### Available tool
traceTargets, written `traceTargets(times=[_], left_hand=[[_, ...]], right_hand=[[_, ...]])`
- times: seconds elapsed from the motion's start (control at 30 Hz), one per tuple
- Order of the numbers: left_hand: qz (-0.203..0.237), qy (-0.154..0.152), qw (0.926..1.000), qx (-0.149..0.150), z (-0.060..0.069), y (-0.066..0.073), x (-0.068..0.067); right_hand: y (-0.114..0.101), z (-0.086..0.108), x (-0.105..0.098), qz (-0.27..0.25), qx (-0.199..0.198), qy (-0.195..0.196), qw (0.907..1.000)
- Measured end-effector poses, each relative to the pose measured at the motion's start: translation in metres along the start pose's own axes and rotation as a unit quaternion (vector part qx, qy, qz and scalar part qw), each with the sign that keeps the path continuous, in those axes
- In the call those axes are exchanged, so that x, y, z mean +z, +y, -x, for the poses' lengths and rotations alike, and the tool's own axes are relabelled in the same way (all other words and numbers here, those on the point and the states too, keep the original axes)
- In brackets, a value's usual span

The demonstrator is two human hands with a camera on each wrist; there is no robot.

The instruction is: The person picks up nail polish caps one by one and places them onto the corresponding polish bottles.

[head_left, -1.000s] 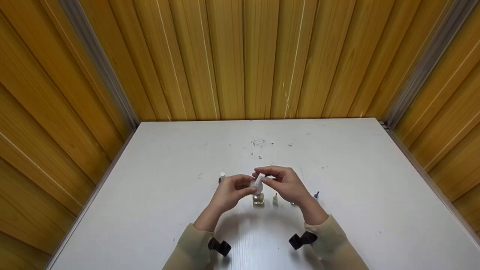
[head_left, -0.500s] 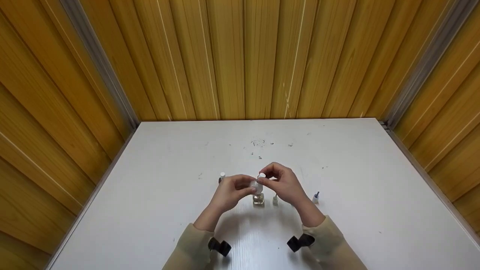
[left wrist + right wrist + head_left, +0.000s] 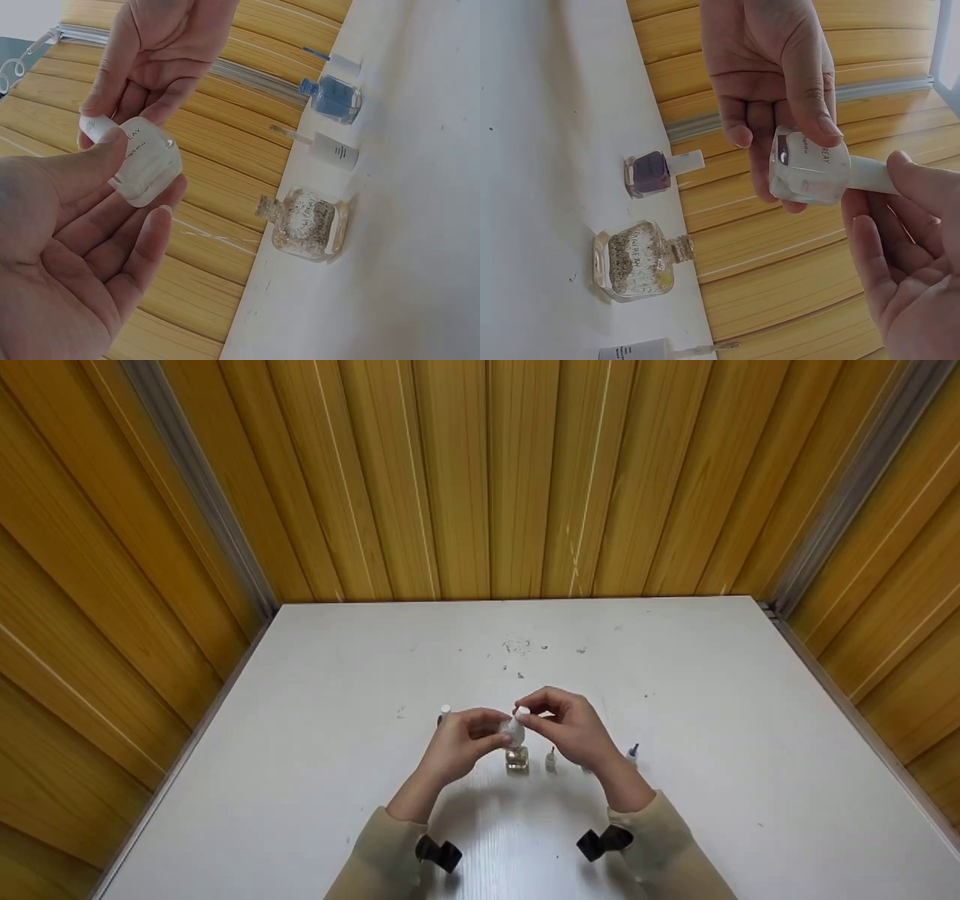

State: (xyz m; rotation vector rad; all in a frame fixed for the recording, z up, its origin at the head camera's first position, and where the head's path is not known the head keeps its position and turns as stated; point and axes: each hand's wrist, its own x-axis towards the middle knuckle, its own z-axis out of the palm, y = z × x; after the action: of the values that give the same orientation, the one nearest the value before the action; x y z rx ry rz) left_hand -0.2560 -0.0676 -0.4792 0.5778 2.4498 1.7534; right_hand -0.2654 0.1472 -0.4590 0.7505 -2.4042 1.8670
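- Fingers and thumb of the left hand [image 3: 459, 744] are clamped on a white polish bottle [image 3: 821, 180], tilted just below the head frame's centre; the right hand [image 3: 574, 729] pinches its white cap [image 3: 874, 175].
- Cap and bottle meet at the neck; whether the cap is fully seated, I cannot tell.
- Wood-panelled wall [image 3: 517, 472] fills the head frame's top.
- White table [image 3: 360, 667] spreads across its middle and bottom, with dark specks near the centre.
- Pale sleeves [image 3: 390, 844] enter at the bottom, a black device [image 3: 439, 853] on each.
- Glitter bottle [image 3: 634, 262], uncapped and upright, stands lower centre, below the held bottle.
- Purple bottle [image 3: 649, 174], capped, stands left of centre, partly behind the left hand.
- Blue bottle [image 3: 335, 100], uncapped, shows at the left wrist frame's upper right.
- Glitter brush cap [image 3: 334, 151] stands brush up between those two uncapped bottles.
- Blue brush cap [image 3: 345, 66] stands beyond the blue bottle, brush up.
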Motion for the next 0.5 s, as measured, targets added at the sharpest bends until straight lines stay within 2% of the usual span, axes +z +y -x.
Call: traceTargets(times=[0.1, 0.23, 0.5], left_hand=[[0.001, 0.000, 1.0000, -0.005, 0.0003, 0.0008, 0.0006], [0.000, 0.001, 1.0000, -0.004, 0.0003, 0.0016, 0.0008], [0.017, 0.002, 0.9998, -0.010, 0.0000, 0.0006, 0.0007]], right_hand=[[0.0005, -0.0001, 0.0021, 0.012, 0.017, 0.017, 0.9996], [0.0008, -0.0007, 0.0022, 0.027, 0.037, 0.018, 0.9988], [-0.0025, 0.0009, -0.0043, 0.006, -0.002, -0.036, 0.9993]])
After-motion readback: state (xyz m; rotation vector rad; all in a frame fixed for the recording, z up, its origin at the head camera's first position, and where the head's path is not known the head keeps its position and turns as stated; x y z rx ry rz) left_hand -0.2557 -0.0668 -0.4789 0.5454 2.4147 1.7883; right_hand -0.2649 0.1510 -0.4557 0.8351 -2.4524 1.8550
